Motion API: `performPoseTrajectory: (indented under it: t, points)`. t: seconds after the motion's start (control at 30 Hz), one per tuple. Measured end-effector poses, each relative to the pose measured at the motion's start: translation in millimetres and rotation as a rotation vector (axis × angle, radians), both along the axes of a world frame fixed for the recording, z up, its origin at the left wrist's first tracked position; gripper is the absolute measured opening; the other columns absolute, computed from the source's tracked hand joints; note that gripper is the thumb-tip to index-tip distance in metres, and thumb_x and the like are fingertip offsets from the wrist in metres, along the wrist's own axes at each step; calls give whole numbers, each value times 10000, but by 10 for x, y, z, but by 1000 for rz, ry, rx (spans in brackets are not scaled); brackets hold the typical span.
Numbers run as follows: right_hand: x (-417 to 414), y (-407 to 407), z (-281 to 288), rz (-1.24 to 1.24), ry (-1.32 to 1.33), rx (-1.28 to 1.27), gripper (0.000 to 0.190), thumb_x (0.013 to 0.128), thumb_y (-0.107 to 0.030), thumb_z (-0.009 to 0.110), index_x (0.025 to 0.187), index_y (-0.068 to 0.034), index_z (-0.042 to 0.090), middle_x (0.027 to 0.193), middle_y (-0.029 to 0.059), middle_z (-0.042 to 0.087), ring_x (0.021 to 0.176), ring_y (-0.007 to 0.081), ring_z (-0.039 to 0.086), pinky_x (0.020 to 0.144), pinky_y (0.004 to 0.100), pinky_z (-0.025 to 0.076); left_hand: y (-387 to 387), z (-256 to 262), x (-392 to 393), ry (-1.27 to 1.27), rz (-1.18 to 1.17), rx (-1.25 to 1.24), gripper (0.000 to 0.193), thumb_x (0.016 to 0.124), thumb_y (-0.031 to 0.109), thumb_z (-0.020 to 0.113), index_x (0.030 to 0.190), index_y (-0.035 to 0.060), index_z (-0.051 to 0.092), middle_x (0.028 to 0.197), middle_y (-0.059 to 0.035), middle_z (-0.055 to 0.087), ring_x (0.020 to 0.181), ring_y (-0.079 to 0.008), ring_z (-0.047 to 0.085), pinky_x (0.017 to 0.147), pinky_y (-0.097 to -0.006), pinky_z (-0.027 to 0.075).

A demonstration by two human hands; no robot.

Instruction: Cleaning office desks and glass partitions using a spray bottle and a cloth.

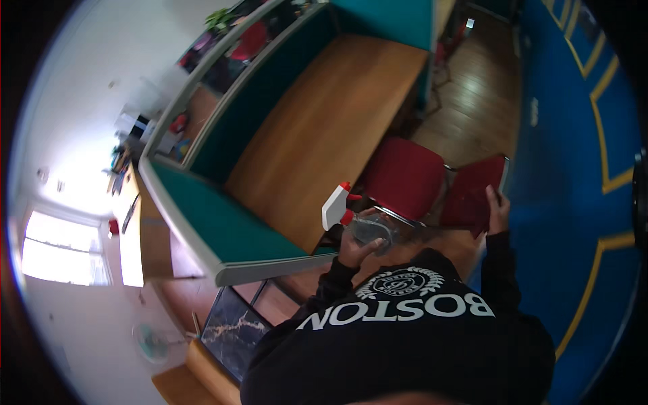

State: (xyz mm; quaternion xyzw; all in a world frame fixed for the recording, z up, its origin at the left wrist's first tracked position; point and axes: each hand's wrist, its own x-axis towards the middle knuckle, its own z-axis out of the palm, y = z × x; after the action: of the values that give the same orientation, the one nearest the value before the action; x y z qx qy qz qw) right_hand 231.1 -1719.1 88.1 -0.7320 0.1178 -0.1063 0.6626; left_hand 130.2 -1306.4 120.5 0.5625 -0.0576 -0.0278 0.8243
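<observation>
My left hand (358,249) is wrapped around a clear plastic spray bottle (373,230) with a white and red trigger head (335,208). The bottle is tilted, its head towards the upper left, beside the front corner of the wooden desk (324,131). My right hand (498,208) grips the edge of the dark red backrest (471,195) of a metal-framed chair. The chair's red padded seat (405,177) lies between the backrest and the desk. Whether a cloth is also under my right hand is hard to tell.
Green partitions (217,217) with pale frames border the desk. A blue wall (557,152) with yellow trim runs close on my right. Wooden flooring (471,96) stretches ahead. At lower left stand a dark marbled surface (235,324) and a fan (152,343).
</observation>
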Motion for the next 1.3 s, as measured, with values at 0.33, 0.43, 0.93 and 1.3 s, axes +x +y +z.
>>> performPoseTrajectory:
  t: [0.33, 0.43, 0.93, 1.3]
  points:
    - [318, -1907, -1069, -131, 173, -633, 303, 1032, -262, 566, 1118, 2, 688, 934, 262, 709, 881, 471, 681, 787, 486, 530, -1103, 136, 652, -130, -405, 91, 786, 813, 48, 820, 1486, -19, 419, 1442, -218, 601, 1350, -293, 585, 1135, -434, 472]
    - [699, -1551, -1056, 149, 198, -515, 458, 1028, -383, 578, 898, 42, 692, 819, 272, 685, 770, 435, 682, 713, 499, 518, -1331, 135, 752, -36, -362, 117, 771, 830, 65, 820, 1482, -24, 419, 1440, -220, 603, 1348, -291, 586, 1143, -439, 465]
    - [1213, -1580, -886, 797, 188, -254, 606, 1002, -528, 642, 950, 67, 742, 830, 219, 738, 741, 266, 747, 687, 405, 571, -2936, 351, 1646, -118, -259, 189, 704, 857, 61, 793, 1465, -28, 449, 1445, -220, 587, 1365, -303, 563, 1137, -437, 466]
    - [1834, -1161, -765, 1223, -37, 180, 344, 966, -372, 725, 1176, -100, 724, 1022, 81, 775, 907, 222, 728, 814, 340, 561, -3525, 455, 2031, -125, -240, 78, 728, 824, 26, 799, 1448, -1, 425, 1438, -280, 568, 1344, -350, 577, 1129, -487, 467]
